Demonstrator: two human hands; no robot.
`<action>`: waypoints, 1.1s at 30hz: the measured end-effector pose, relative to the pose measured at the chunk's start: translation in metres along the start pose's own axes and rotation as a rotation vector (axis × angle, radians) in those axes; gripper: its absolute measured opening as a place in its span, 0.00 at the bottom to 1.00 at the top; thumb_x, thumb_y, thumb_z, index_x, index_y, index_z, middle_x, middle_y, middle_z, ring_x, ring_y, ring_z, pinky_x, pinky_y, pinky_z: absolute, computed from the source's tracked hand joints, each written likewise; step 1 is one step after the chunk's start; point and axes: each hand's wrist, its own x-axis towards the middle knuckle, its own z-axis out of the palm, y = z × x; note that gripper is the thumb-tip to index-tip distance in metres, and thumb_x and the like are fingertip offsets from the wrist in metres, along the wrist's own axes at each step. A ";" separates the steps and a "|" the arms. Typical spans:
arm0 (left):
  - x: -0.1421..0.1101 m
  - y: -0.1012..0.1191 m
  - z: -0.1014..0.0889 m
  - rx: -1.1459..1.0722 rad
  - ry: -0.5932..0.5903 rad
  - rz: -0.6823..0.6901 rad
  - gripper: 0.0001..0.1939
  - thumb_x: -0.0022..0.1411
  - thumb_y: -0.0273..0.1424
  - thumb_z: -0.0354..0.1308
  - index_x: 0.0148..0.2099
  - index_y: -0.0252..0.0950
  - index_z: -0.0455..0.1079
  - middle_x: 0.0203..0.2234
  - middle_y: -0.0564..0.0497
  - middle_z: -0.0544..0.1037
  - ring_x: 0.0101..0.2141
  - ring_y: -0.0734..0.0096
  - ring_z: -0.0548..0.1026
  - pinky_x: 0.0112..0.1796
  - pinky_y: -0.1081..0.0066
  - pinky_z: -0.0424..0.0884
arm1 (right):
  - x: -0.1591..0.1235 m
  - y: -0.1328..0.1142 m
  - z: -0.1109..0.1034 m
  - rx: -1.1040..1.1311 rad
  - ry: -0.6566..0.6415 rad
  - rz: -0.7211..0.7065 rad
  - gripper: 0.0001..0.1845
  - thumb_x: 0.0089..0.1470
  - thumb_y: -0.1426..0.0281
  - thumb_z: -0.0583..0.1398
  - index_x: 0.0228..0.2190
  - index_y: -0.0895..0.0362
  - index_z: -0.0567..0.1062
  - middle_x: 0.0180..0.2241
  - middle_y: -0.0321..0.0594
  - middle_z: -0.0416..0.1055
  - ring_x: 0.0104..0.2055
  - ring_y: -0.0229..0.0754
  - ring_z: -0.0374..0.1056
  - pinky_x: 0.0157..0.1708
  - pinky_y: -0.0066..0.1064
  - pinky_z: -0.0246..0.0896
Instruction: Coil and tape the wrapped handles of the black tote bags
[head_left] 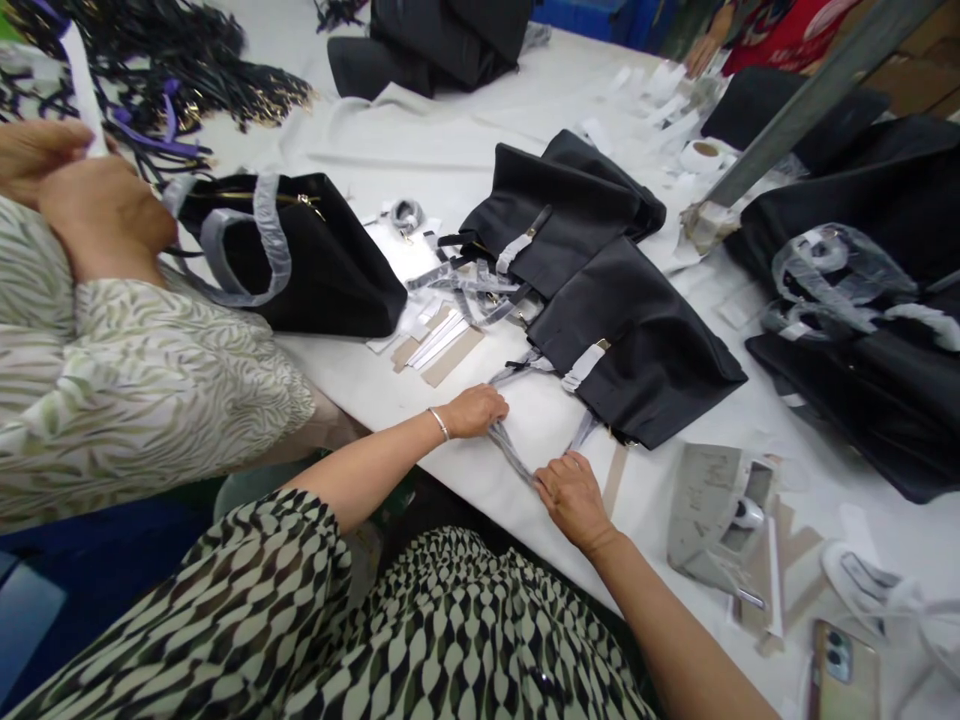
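Right now I am at a big white table (450, 150) that fills most of what I see. On it, in the middle, lies a black bag (637, 350) flat on its side, with another black bag (570, 210) just behind it. Far to the left, a third bag (330, 270) stands by a person in a leafy sleeve (135, 390). My bag's wrapped handle (517, 455) sticks out toward me at the near edge of the table. My left hand (474, 410) is closed on the handle's left part, and my right hand (574, 495) pinches the loop's near end. A gray tape holder (712, 520) sits to the right of my right hand, and a phone (844, 670) lies nearer, at the right corner.
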 end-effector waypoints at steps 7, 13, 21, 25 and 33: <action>-0.003 -0.003 0.003 -0.066 0.064 -0.130 0.10 0.60 0.25 0.47 0.36 0.36 0.70 0.32 0.48 0.75 0.36 0.66 0.70 0.43 0.66 0.64 | -0.003 -0.011 0.003 -0.037 0.011 -0.012 0.09 0.58 0.73 0.54 0.34 0.54 0.75 0.29 0.38 0.71 0.38 0.44 0.62 0.50 0.39 0.48; -0.010 -0.009 -0.003 -0.110 0.072 -0.080 0.10 0.60 0.24 0.47 0.36 0.37 0.69 0.31 0.50 0.75 0.36 0.68 0.70 0.45 0.68 0.63 | -0.017 -0.002 0.017 -0.045 0.026 -0.032 0.17 0.57 0.78 0.52 0.44 0.55 0.75 0.34 0.41 0.74 0.38 0.44 0.64 0.45 0.39 0.52; -0.020 -0.002 -0.012 0.065 0.043 0.024 0.11 0.59 0.22 0.45 0.36 0.38 0.68 0.29 0.52 0.74 0.35 0.68 0.69 0.59 0.55 0.48 | -0.046 0.003 0.040 -0.039 0.086 -0.084 0.27 0.53 0.80 0.51 0.54 0.55 0.68 0.53 0.41 0.69 0.56 0.46 0.61 0.56 0.39 0.53; -0.034 0.012 -0.017 0.125 -0.037 0.130 0.08 0.57 0.22 0.49 0.33 0.38 0.67 0.28 0.50 0.73 0.36 0.66 0.69 0.61 0.53 0.44 | -0.047 0.007 0.037 -0.037 0.110 -0.016 0.27 0.55 0.78 0.51 0.56 0.53 0.65 0.57 0.42 0.65 0.59 0.48 0.57 0.57 0.42 0.53; -0.050 0.034 -0.006 0.172 -0.037 0.193 0.14 0.61 0.43 0.53 0.41 0.37 0.67 0.33 0.48 0.73 0.40 0.62 0.67 0.60 0.54 0.48 | -0.008 0.013 0.026 -0.031 -0.019 -0.149 0.20 0.56 0.65 0.59 0.51 0.53 0.69 0.49 0.42 0.70 0.58 0.51 0.57 0.63 0.51 0.36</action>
